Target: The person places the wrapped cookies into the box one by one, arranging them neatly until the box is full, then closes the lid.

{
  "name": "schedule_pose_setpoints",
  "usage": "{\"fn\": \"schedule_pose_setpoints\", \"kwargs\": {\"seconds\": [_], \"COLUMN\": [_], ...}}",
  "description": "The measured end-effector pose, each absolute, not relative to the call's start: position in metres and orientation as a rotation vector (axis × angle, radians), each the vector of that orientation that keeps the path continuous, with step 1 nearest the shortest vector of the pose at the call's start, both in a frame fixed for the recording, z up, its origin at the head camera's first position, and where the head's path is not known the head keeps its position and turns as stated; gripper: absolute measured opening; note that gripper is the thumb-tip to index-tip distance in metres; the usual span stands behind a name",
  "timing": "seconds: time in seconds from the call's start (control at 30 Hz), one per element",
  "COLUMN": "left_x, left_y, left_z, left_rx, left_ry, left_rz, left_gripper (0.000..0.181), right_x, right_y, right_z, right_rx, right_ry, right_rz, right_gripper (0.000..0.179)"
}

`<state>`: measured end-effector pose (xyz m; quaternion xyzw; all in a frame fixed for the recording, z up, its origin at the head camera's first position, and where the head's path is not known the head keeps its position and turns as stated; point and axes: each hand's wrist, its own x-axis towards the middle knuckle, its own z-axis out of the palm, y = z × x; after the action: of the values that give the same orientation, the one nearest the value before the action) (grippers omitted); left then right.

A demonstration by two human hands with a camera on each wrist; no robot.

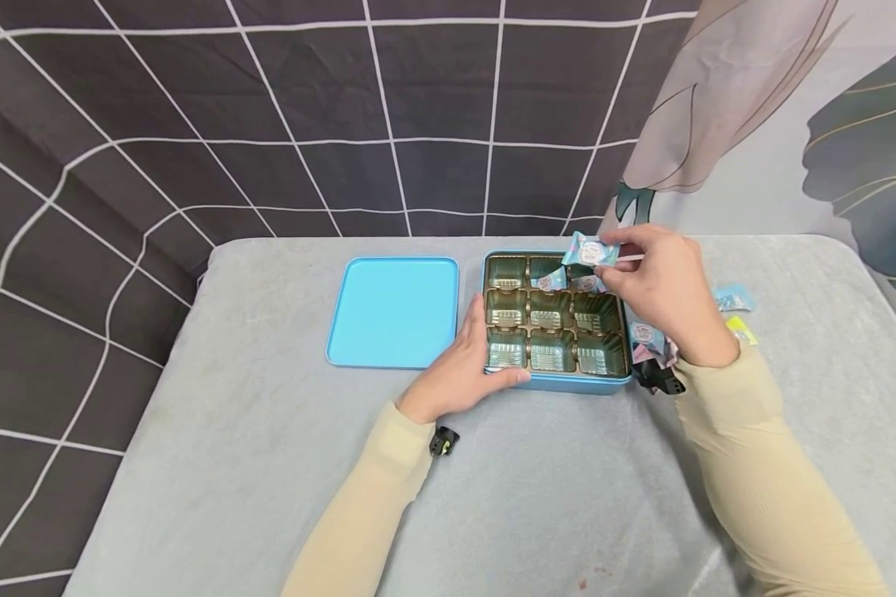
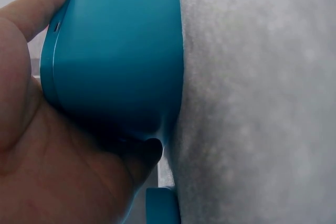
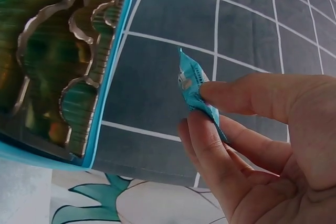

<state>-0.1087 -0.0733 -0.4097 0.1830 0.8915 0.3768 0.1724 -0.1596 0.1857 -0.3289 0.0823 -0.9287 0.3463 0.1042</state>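
Observation:
A light-blue rectangular tin [image 1: 578,385] holds a gold plastic insert divided into several compartments. My right hand [image 1: 660,278] is over the tin's far right corner, pinching a wrapped candy [image 1: 590,250] in a blue wrapper between thumb and fingertips. In the right wrist view the same candy [image 3: 191,85] shows edge-on, beside the tin's rim [image 3: 107,85]. Two more blue wrapped candies are in the far row, one toward the middle [image 1: 549,280], the other partly hidden under the right hand. My left hand [image 1: 455,373] presses on the tin's near left corner, fingers along its left side, thumb along the front.
The flat blue lid [image 1: 393,312] lies left of the tin on a grey cloth-covered table [image 1: 269,464]. Right of the tin are bunched wrapped candies [image 1: 647,336], a blue one [image 1: 733,297] and a yellow one [image 1: 742,330]. A dark checked curtain [image 1: 433,91] hangs behind.

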Motion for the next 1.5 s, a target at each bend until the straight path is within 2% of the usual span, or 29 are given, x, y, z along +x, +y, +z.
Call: {"fn": "schedule_pose_setpoints", "kwargs": {"seconds": [1.5], "left_x": [-0.11], "left_y": [-0.074], "left_z": [-0.415], "left_rx": [0.525], "left_ry": [2.535], "left_rz": [1.108], "left_gripper": [0.121], "right_x": [-0.17], "right_y": [0.156], "right_z": [-0.319], "right_rx": [0.42], "right_ry": [-2.786], "right_rz": [0.881], "right_gripper": [0.031]}}
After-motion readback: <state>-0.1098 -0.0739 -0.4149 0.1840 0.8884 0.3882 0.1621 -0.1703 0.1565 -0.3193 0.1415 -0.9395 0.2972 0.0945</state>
